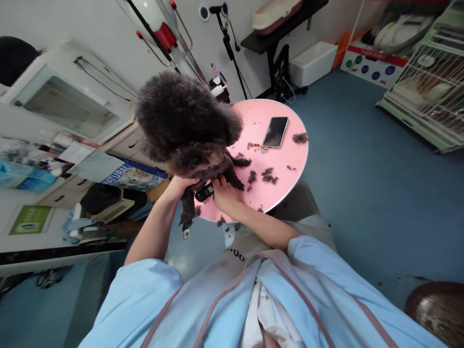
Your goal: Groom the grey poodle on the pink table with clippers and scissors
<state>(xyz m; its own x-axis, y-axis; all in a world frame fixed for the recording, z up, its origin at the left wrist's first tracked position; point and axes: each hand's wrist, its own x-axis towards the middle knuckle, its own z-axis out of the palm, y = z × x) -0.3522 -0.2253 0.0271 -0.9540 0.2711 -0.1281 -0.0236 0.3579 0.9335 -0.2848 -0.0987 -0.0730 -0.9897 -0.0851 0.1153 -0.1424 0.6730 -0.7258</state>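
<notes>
A small dark curly-haired dog (184, 121) stands on a round pink table (286, 164), its head toward me. My left hand (178, 186) is closed under the dog's chest, gripping the top of a front leg that hangs over the table edge. My right hand (223, 192) is wrapped round a black clipper (204, 192), pressed against the dog's underside between the front legs. Clumps of cut dark fur (268, 175) lie scattered on the pink top.
A phone (276, 131) lies face up on the table's far side. White cabinets with drawers (65, 106) stand at the left, a wire cage (431, 92) at the right, a black stand (275, 63) behind. Blue floor surrounds the table.
</notes>
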